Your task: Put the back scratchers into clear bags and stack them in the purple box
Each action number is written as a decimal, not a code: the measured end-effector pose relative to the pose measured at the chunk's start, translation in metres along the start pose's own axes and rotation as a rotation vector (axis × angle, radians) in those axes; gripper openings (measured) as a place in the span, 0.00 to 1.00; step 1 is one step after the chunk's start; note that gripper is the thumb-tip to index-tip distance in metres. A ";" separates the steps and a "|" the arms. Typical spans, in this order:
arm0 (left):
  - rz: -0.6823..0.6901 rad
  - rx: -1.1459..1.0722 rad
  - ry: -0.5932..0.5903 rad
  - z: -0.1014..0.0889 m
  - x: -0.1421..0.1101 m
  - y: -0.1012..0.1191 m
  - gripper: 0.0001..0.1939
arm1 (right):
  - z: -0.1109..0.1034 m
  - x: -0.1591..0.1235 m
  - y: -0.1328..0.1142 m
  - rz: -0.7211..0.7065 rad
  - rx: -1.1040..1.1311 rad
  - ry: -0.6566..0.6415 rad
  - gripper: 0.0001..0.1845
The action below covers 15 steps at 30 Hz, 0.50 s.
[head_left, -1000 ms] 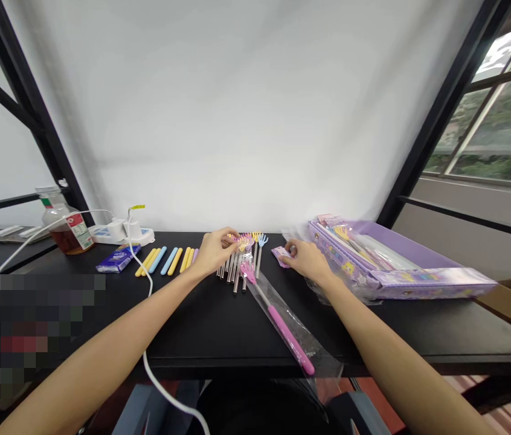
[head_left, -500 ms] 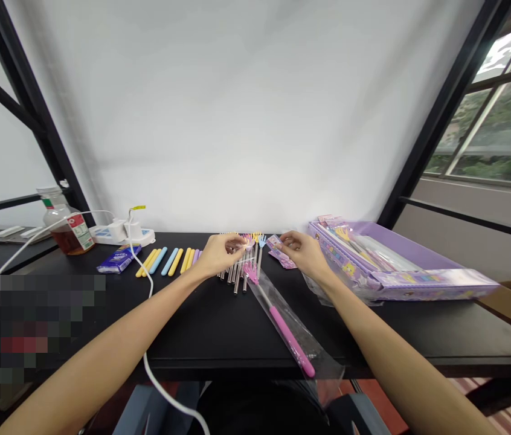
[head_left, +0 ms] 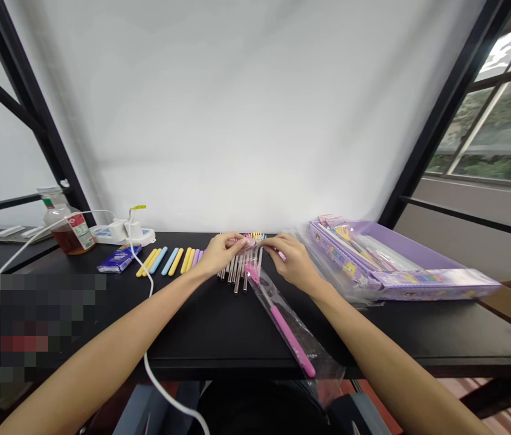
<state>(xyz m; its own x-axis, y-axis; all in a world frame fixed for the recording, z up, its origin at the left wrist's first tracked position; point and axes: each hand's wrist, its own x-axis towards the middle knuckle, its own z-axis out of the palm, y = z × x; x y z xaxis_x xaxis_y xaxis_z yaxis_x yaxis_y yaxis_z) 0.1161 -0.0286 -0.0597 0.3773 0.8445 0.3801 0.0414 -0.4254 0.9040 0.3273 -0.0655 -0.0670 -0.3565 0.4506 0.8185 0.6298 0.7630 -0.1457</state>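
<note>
Small pink piece pinched above metal rods
Left grip is closed on it; right grip curls just beside it, hold unclear. Label on the bottle is too small to read.

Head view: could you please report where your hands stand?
Left hand pinching small pink item; right hand alongside. Metal rods beneath; bagged pink back scratcher nearby.

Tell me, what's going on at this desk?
A person is working at a black desk, both hands together above a row of metal rods. The left hand pinches a small pink piece, with the right hand close beside it. A pink-handled back scratcher lies in a clear plastic bag in front. Pastel handles lie in a row to the left, and a purple tray sits to the right.
</note>
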 end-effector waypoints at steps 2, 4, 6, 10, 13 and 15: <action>-0.009 -0.070 -0.031 0.001 0.000 -0.001 0.25 | 0.001 0.001 0.000 -0.012 -0.006 0.028 0.13; -0.016 -0.115 -0.083 0.002 0.000 -0.001 0.25 | 0.002 0.001 0.000 -0.015 -0.002 0.058 0.13; -0.023 -0.136 -0.120 0.003 0.000 -0.001 0.25 | 0.002 0.002 0.000 -0.015 0.000 0.071 0.13; -0.014 -0.082 -0.115 0.002 0.001 -0.002 0.26 | 0.003 0.002 0.000 -0.016 -0.023 0.026 0.12; -0.011 -0.028 -0.104 0.001 0.000 -0.002 0.27 | 0.003 0.002 -0.001 -0.014 -0.051 0.011 0.12; -0.007 -0.028 -0.106 0.002 0.000 -0.001 0.26 | 0.002 0.002 -0.002 -0.003 -0.061 0.015 0.12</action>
<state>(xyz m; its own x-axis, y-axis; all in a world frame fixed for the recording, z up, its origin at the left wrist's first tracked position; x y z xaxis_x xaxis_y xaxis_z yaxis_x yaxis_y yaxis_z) 0.1176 -0.0286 -0.0610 0.4732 0.8075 0.3523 0.0192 -0.4092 0.9122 0.3235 -0.0651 -0.0662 -0.3486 0.4412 0.8270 0.6698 0.7344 -0.1095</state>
